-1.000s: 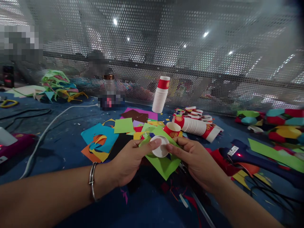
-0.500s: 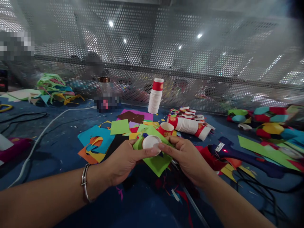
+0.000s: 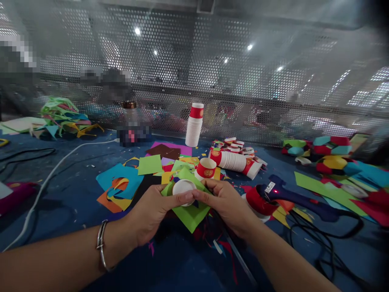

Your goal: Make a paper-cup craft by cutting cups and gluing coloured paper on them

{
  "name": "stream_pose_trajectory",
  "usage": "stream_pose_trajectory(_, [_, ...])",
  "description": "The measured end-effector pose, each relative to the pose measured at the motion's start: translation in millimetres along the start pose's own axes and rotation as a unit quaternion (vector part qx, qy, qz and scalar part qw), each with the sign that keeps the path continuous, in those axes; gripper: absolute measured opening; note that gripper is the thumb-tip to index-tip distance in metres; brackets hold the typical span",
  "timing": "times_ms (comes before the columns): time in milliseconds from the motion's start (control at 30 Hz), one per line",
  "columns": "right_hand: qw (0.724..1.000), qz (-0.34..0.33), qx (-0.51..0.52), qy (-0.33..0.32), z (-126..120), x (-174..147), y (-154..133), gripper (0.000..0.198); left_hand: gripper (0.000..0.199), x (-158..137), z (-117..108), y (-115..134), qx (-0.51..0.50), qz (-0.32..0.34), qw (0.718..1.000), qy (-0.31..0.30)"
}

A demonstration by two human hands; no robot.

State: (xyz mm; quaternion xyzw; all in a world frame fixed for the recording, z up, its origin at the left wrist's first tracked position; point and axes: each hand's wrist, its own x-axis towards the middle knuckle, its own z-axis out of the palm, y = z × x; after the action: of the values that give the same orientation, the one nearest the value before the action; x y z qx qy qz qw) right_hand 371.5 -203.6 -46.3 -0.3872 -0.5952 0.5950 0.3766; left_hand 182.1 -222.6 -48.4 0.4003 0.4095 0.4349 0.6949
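Note:
My left hand [image 3: 152,213] is closed on the left side of a square of green paper [image 3: 191,219], its thumb across the lower edge of a round white piece [image 3: 183,187] that looks like a paper cup's base. From the other side my right hand [image 3: 232,205] pinches the same sheet, its thumb tip meeting the left thumb at the white piece's right edge. Dark blue bits show beside the white piece. My fingers behind the paper are hidden. Just beyond stands a red and white paper cup [image 3: 206,168].
A tall stack of cups [image 3: 194,125] stands at the back, and another stack [image 3: 234,161] lies on its side. Coloured paper [image 3: 115,182] spreads to the left. On the right, a dark blue glue gun [image 3: 304,200] with a red light rests by a red cup, its cord trailing forward.
The view has shifted slightly, so most things appear a little further left. Both hands keep their hold on the green paper and white piece.

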Motion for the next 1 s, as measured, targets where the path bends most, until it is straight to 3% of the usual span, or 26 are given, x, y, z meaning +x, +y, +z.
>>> stream_pose_trajectory(200, [1.0, 0.016, -0.01, -0.021, 4, -2, -5, 0.028, 0.04, -1, -2, 0, -0.018, 0.006, 1.0, -0.004])
stream_pose_trajectory(433, [0.98, -0.018, -0.192, 0.053, -7, 2, -8, 0.027, 0.042, 6, -13, -1, -0.027, 0.001, 0.999, 0.034])
stream_pose_trajectory(600, [0.924, -0.025, -0.369, 0.093, -20, -24, -19, 0.023, 0.036, 8, -17, 2, -0.018, 0.001, 0.999, 0.044])
stream_pose_trajectory(833, [0.81, 0.077, -0.577, 0.065, -31, -62, -3, 0.015, 0.038, 9, -18, -1, -0.03, -0.024, 0.999, 0.024])
stream_pose_trajectory(1000, [0.79, 0.089, -0.605, 0.051, -26, -58, -1, 0.011, 0.04, 7, -18, -4, -0.041, -0.025, 0.999, -0.005])
